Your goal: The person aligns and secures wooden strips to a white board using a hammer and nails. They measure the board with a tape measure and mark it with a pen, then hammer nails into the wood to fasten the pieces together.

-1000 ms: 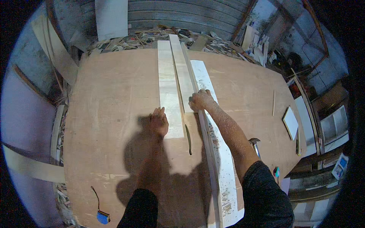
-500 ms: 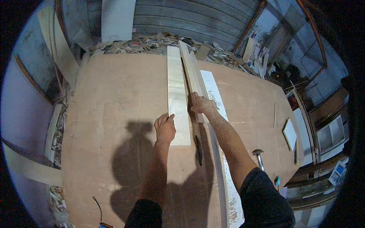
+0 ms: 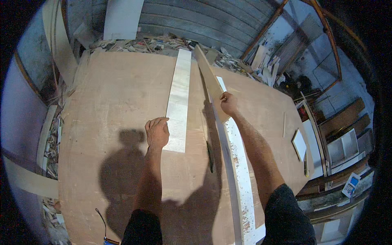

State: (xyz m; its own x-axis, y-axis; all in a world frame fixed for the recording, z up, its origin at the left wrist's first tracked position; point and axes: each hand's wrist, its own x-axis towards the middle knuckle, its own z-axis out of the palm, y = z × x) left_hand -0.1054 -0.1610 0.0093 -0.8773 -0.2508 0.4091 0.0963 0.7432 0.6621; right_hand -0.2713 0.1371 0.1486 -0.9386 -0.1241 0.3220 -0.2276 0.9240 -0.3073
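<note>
A pale, flat wooden strip (image 3: 177, 102) lies lengthwise on the large plywood sheet (image 3: 102, 90). My left hand (image 3: 158, 131) is at its left edge near the close end, fingers curled against the edge. To the right, a second wooden plank (image 3: 211, 81) stands tilted up on its long edge. My right hand (image 3: 229, 104) grips its upper edge near the close end, with the fingers closed. A slim dark tool (image 3: 210, 157) lies between the strip and a long narrow board standing on edge (image 3: 232, 179). Beside that board runs a white, speckled strip (image 3: 243, 175).
Toward the right are a thin stick (image 3: 284, 124) and a small white panel (image 3: 299, 145). A blue-handled item with a cord (image 3: 109, 241) sits at the lower left. Wood scraps (image 3: 163, 44) are heaped along the far edge; frames and boards (image 3: 345, 149) lean at the far right.
The strip and my left hand have shifted left. My right hand has tipped the second plank up on its edge, widening the gap between the two. The view has turned slightly.
</note>
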